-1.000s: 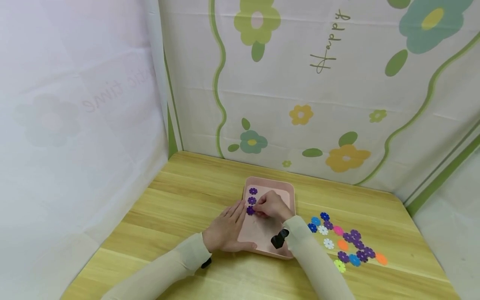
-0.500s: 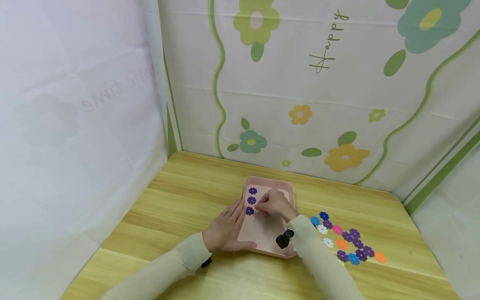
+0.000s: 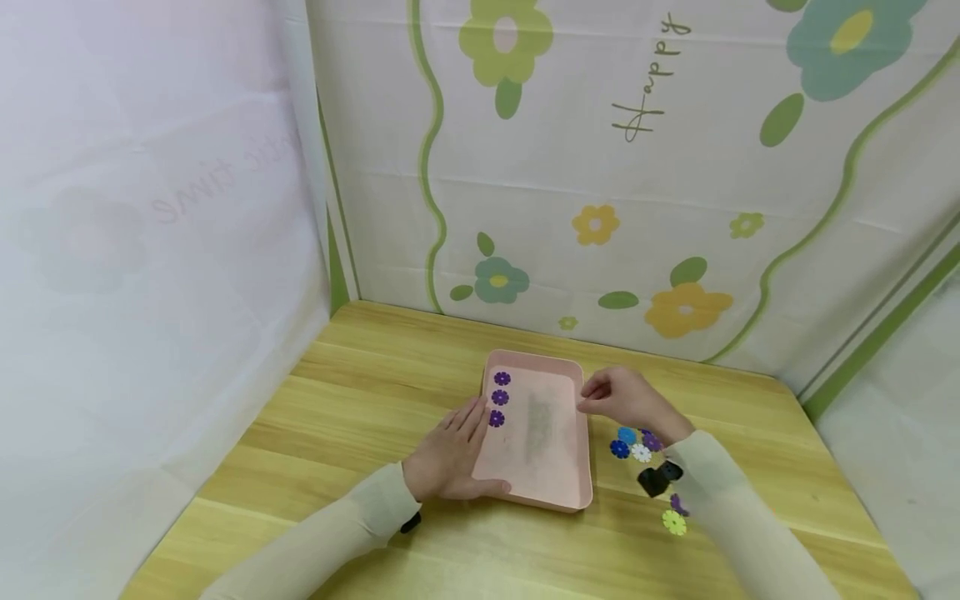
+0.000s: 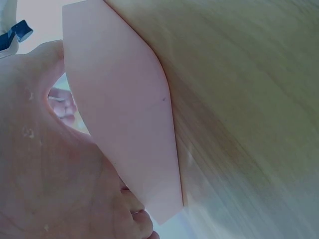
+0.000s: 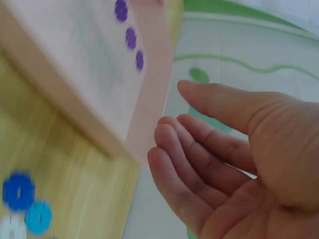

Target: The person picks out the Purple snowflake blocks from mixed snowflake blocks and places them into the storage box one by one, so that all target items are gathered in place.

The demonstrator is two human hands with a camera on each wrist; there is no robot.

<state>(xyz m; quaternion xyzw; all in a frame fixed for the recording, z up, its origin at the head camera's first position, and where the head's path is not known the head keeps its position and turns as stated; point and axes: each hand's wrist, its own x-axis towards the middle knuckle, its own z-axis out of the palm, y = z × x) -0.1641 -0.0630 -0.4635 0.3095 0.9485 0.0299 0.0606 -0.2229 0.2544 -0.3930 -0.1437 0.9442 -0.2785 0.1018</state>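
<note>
With three purple discs (image 3: 496, 397) inside the tray (image 3: 536, 479), we seem between placements, left hand (image 3: 447, 454) straight-fingered along its left rim, right hand (image 3: 624, 397) empty, thumb parted, likely needing to pinch another from the loose discs (image 3: 641, 456) right of it.

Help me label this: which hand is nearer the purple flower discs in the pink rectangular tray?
Left hand, beside the discs; right hand, near the opposite side of the tray.

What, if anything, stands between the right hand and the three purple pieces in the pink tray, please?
Only the right rim of the pink tray, by the right hand; whether the hand clears it is unclear. Beyond it, nothing visible blocks the purple pieces.
</note>
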